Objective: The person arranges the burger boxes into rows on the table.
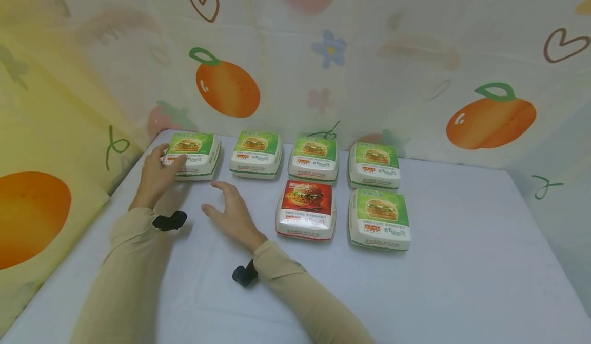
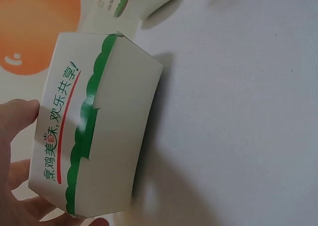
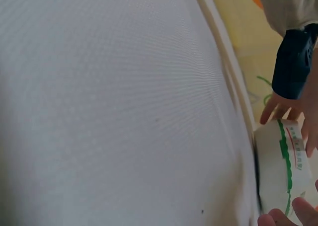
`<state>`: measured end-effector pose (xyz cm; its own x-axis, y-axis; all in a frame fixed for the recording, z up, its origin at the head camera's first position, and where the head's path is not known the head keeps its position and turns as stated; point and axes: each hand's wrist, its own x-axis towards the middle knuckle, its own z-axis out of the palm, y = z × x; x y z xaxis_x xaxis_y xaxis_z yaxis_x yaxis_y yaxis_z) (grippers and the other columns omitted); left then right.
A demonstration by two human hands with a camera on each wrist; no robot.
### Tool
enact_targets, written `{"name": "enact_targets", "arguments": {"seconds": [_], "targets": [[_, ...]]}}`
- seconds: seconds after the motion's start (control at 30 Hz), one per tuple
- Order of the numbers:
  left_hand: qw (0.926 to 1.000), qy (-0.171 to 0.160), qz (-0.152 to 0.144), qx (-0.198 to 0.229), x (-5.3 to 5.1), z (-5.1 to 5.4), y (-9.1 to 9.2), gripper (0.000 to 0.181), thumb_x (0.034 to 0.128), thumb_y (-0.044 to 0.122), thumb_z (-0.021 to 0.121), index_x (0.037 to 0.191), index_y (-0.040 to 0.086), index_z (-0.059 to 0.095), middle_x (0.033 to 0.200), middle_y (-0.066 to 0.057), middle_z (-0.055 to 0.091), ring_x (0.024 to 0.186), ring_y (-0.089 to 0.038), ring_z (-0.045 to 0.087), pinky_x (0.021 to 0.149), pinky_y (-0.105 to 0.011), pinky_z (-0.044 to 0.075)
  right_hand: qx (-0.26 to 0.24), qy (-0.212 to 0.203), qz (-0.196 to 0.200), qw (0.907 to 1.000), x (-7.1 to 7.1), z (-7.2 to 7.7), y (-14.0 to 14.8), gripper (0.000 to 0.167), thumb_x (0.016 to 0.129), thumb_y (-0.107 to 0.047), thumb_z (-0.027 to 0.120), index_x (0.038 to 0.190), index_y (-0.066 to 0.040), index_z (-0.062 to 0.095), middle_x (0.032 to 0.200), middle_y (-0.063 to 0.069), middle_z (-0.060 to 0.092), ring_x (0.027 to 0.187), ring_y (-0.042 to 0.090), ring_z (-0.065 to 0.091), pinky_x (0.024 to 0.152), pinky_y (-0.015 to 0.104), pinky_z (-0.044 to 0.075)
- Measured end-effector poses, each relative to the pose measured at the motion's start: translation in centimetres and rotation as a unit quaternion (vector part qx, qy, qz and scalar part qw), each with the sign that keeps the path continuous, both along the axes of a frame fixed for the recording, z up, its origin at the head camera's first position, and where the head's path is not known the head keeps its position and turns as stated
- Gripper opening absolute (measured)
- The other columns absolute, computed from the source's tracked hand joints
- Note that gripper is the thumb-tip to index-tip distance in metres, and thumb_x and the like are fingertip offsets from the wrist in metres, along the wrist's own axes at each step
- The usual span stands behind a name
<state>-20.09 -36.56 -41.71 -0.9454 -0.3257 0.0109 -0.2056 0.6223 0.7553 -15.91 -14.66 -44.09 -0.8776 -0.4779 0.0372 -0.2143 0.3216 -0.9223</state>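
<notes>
My left hand (image 1: 157,172) is at the leftmost green-and-white burger box (image 1: 190,160), its fingers spread by the left side and its thumb over the top. In the left wrist view, the thumb (image 2: 20,114) is near the upper edge of this box (image 2: 94,126) and fingertips show past its end; whether they press on it is hard to tell. My right hand (image 1: 233,215) hovers apart from the box, to its front right, thumb and fingers parted and nothing between them. In the right wrist view, only the right fingertips (image 3: 303,211) show, at the lower corner.
More green burger boxes stand along the back: one (image 1: 256,154), a second (image 1: 314,158) and a third (image 1: 374,164). In front are a red burger box (image 1: 306,210) and another green one (image 1: 379,220). Fruit-printed cloth (image 1: 286,67) hangs behind the white table (image 1: 461,262).
</notes>
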Motion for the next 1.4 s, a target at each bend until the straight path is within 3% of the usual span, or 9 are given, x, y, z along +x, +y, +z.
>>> {"name": "enact_targets", "arguments": {"seconds": [0.3,0.5,0.7,0.83,1.0,1.2,1.4], "targets": [[0.999,-0.03,-0.009,0.032,0.6,-0.1,-0.4,0.081,0.099,0.05,0.047,0.158,0.004,0.014,0.157,-0.035,0.022,0.138,-0.051,0.032,0.113,-0.064,0.029,0.004,-0.007,-0.003,1.0,-0.5,-0.5,-0.7,0.058,0.096,-0.024,0.064,0.148,-0.014,0.042,0.155,0.004,0.041,0.145,0.017,0.037,0.121,0.033,0.031],[0.9984,-0.023,-0.02,0.049,1.2,-0.4,-0.7,0.08,0.0989,0.049,0.048,0.158,0.005,0.015,0.157,-0.035,0.022,0.131,-0.048,0.039,0.106,-0.06,0.035,0.004,-0.013,-0.008,0.9999,-0.7,-0.5,-1.0,0.062,0.095,-0.024,0.066,0.15,-0.011,0.039,0.156,0.005,0.039,0.146,0.018,0.035,0.122,0.032,0.03],[0.9982,-0.02,-0.02,0.053,1.9,-0.5,-0.6,0.078,0.0992,0.047,0.049,0.158,0.007,0.016,0.158,-0.035,0.02,0.137,-0.047,0.033,0.11,-0.063,0.031,0.002,-0.009,-0.006,0.9999,-0.9,-0.4,-1.2,0.065,0.095,-0.024,0.065,0.152,-0.011,0.035,0.159,0.006,0.036,0.148,0.018,0.032,0.123,0.033,0.027],[0.9979,-0.02,-0.024,0.058,2.5,-0.4,-0.6,0.078,0.0996,0.047,0.049,0.158,0.008,0.016,0.158,-0.035,0.02,0.136,-0.048,0.035,0.107,-0.061,0.034,-0.005,-0.001,0.002,1.0,-1.0,-0.4,-1.4,0.067,0.095,-0.023,0.065,0.153,-0.01,0.034,0.161,0.009,0.031,0.15,0.02,0.028,0.124,0.035,0.025],[0.9978,-0.019,-0.03,0.057,3.1,-0.3,-0.7,0.077,0.0994,0.047,0.05,0.157,0.008,0.017,0.155,-0.036,0.024,0.131,-0.05,0.04,0.1,-0.054,0.04,-0.001,0.003,0.018,0.9998,-1.1,-0.3,-1.8,0.072,0.095,-0.025,0.066,0.155,-0.011,0.028,0.165,0.009,0.021,0.153,0.02,0.022,0.125,0.036,0.022],[0.9972,-0.022,-0.041,0.059,3.6,-0.3,-0.6,0.078,0.0981,0.047,0.054,0.156,0.009,0.018,0.15,-0.035,0.032,0.122,-0.041,0.047,0.083,-0.03,0.04,0.012,-0.001,0.053,0.9985,-1.1,0.0,-2.0,0.079,0.095,-0.028,0.067,0.158,-0.012,0.022,0.167,0.003,0.018,0.154,0.017,0.019,0.125,0.033,0.021],[0.9979,-0.03,-0.039,0.043,4.4,-0.1,-0.6,0.079,0.0975,0.05,0.053,0.156,0.009,0.018,0.148,-0.035,0.035,0.118,-0.039,0.049,0.081,-0.029,0.04,0.009,0.01,0.044,0.9989,-0.9,-0.2,-1.9,0.077,0.094,-0.027,0.068,0.157,-0.012,0.024,0.164,0.004,0.024,0.151,0.017,0.025,0.124,0.031,0.024]]}}
